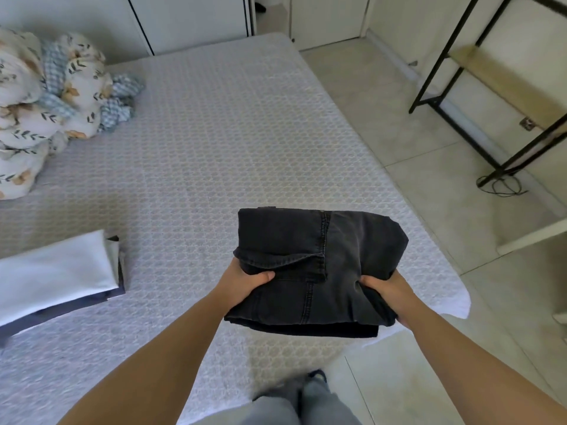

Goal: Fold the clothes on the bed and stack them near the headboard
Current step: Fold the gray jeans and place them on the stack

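Observation:
Folded black jeans [319,256] are held above the near right corner of the bed [214,142]. My left hand [245,279] grips their left edge, thumb on top. At the jeans' right edge my right hand [389,292] holds them with its fingers underneath. A stack of folded clothes [55,271], white on top of dark grey-blue pieces, lies on the bed at the left.
A bunched floral and blue-checked duvet [52,102] sits at the far left of the bed. A black metal shelf frame [491,96] stands on the tiled floor at the right, with a cable [503,185] by its foot. White wardrobe doors [184,19] are beyond the bed.

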